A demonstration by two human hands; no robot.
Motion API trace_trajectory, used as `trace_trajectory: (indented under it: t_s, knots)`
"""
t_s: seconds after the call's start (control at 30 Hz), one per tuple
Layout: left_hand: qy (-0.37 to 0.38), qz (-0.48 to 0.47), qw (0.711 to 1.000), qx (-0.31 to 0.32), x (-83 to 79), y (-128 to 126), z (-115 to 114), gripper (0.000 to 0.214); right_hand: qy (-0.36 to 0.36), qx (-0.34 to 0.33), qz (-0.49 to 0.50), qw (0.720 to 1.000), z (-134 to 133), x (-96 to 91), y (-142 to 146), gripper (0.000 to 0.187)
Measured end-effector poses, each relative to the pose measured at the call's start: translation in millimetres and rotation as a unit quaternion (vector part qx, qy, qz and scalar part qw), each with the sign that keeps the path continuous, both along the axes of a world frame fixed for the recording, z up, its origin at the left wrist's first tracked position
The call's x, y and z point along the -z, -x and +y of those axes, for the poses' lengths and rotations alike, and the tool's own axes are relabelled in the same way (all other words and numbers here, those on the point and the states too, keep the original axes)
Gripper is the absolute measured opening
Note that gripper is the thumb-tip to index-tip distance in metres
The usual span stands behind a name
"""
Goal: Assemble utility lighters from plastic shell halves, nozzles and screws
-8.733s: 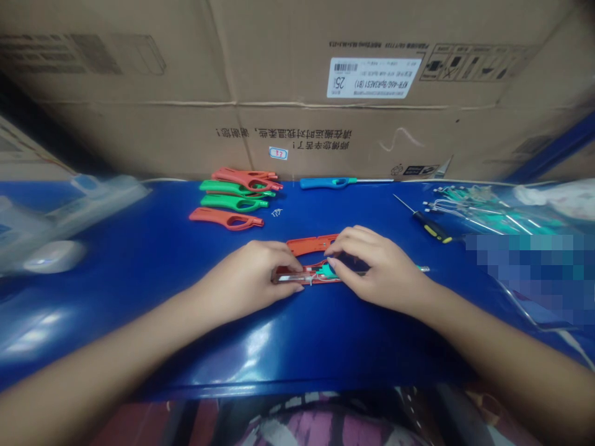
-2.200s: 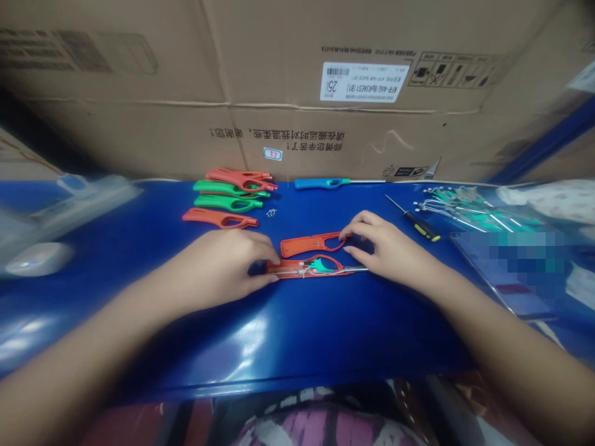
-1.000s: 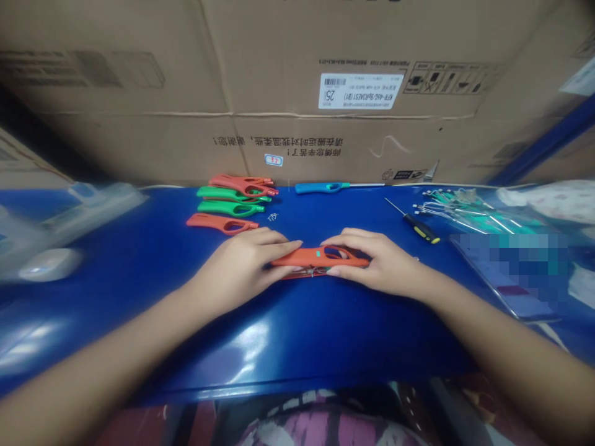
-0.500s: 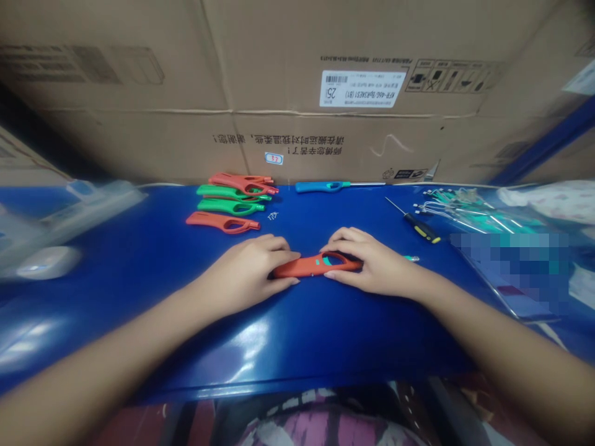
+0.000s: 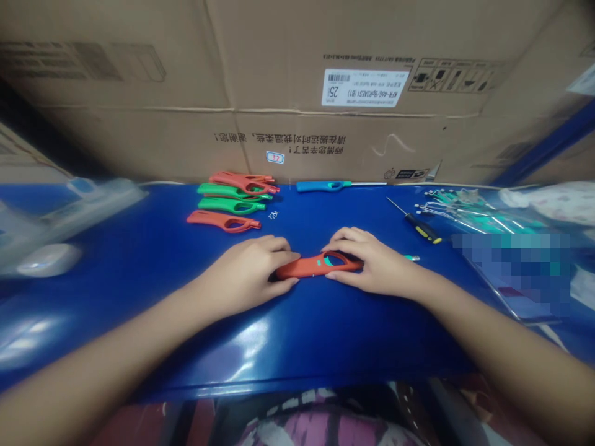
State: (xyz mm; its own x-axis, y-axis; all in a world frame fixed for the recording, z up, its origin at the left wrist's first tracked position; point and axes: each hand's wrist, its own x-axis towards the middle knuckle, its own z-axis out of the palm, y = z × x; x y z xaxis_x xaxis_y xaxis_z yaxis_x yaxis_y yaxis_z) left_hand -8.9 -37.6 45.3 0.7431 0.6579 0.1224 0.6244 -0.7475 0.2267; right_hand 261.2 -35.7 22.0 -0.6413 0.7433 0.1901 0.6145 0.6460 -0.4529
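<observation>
Item: one orange lighter, lying level at the centre of the frame on the blue bench; tip showing beyond the right hand.

Hands: well apart from each other, both clamped on the lighter; the left hand grips the handle end, the right the looped end.

Step, judged from where I stand: holding the casing together; its seam is too fine to check. Next move calls for even pressure and aligned edges, before any fastening.

Nearby: small pale pieces, likely screws, upper centre; screwdriver, right of centre; green handle, upper left, among others.
</observation>
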Motion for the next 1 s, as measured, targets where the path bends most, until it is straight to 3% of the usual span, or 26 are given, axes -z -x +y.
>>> trace_trajectory:
  t_s: [0.37,0.57,0.67,0.8,1.0]
  knots:
    - [-0.009,0.009,1.0,-0.007,4.2,0.0,-0.8,0.022,-0.006,-0.01,0.007,1.0,1.0,3.3,0.1,0.035]
    - [-0.089,0.114,0.989,-0.011,0.4,-7.7,-8.9,0.027,-0.01,0.017,0.013,1.0,-1.3,7.8,3.9,0.038]
    - [-0.117,0.153,0.981,-0.025,-0.6,-14.4,-15.0,0.026,-0.06,0.012,-0.032,0.998,-4.5,6.7,5.9,0.041]
    - [-0.151,0.128,0.98,-0.022,5.6,-14.8,-14.2,0.03,-0.15,-0.009,-0.1,0.984,-6.5,4.5,8.0,0.041]
    - [-0.173,0.059,0.983,0.011,12.1,-2.6,-2.4,0.034,-0.191,-0.026,-0.073,0.978,-8.0,-0.3,6.8,0.029]
